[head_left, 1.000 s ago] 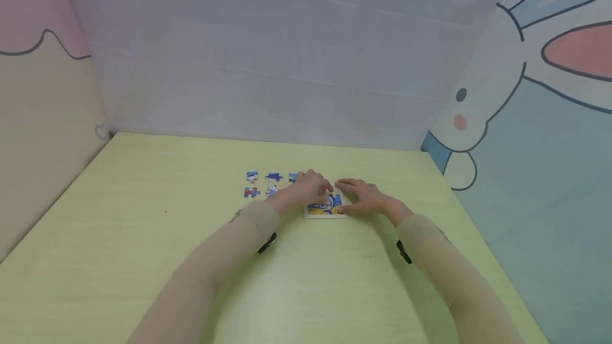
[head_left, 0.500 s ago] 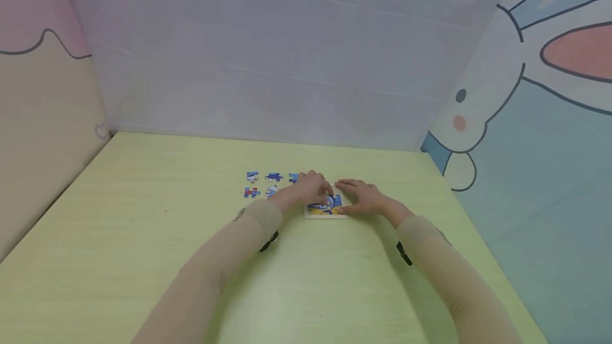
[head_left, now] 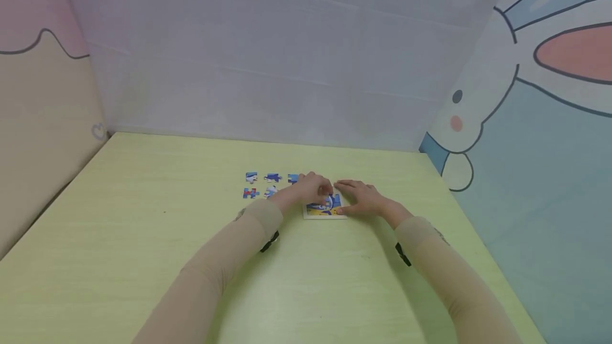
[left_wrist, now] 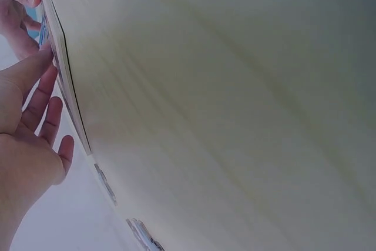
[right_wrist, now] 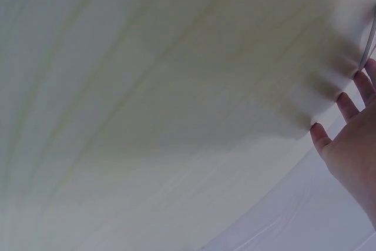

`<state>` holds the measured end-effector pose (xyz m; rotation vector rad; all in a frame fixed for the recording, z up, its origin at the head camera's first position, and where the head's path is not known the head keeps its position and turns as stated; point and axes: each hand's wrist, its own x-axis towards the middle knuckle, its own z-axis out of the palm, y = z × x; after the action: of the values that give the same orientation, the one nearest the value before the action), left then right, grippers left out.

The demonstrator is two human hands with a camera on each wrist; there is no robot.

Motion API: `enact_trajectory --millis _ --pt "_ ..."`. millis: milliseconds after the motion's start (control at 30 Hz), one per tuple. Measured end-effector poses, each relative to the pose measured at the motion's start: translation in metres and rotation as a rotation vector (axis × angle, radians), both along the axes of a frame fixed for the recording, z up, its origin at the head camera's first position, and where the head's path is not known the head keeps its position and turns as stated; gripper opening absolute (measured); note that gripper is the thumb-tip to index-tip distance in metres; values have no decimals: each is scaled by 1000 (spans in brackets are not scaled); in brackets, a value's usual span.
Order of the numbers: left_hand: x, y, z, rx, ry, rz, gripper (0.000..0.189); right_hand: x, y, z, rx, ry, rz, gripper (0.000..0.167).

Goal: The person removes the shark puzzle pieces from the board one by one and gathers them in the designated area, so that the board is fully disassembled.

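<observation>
A small jigsaw board (head_left: 325, 217) with a pale frame lies on the table, its blue and yellow picture partly covered by my hands. Over its left side, my left hand (head_left: 312, 189) bends down with thumb and index finger pinched together at a blue puzzle piece, mostly hidden by the fingers. In the left wrist view the thumb (left_wrist: 36, 66) and index fingertips meet right at the board's edge, the other fingers loosely curved. My right hand (head_left: 364, 198) rests along the board's right side, fingers stretched toward the far corner and thumb (head_left: 343, 210) on the near right edge.
Several loose puzzle pieces lie in two rows left of the board, among them a red and blue piece (head_left: 251, 193) and a dark blue piece (head_left: 273, 178). My left forearm partly covers the near row. A pale wall hanging (head_left: 268, 68) stands behind the yellow table (head_left: 167, 259).
The left index finger has dipped slightly closer to the thumb over the board. My right hand stays in place, and the head view has shifted a little.
</observation>
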<state>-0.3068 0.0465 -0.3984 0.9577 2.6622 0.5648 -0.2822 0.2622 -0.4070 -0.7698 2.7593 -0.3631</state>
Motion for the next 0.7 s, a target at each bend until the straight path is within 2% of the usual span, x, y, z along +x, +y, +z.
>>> enact_trajectory --millis 167,333,700 --pt "0 0 1 30 20 -7 23 -1 0 -2 -9 22 17 79" --pt "1 1 1 58 16 -5 21 -1 1 -2 -2 6 11 79" --pt "1 6 -1 62 60 4 20 -1 0 -1 6 4 4 80"
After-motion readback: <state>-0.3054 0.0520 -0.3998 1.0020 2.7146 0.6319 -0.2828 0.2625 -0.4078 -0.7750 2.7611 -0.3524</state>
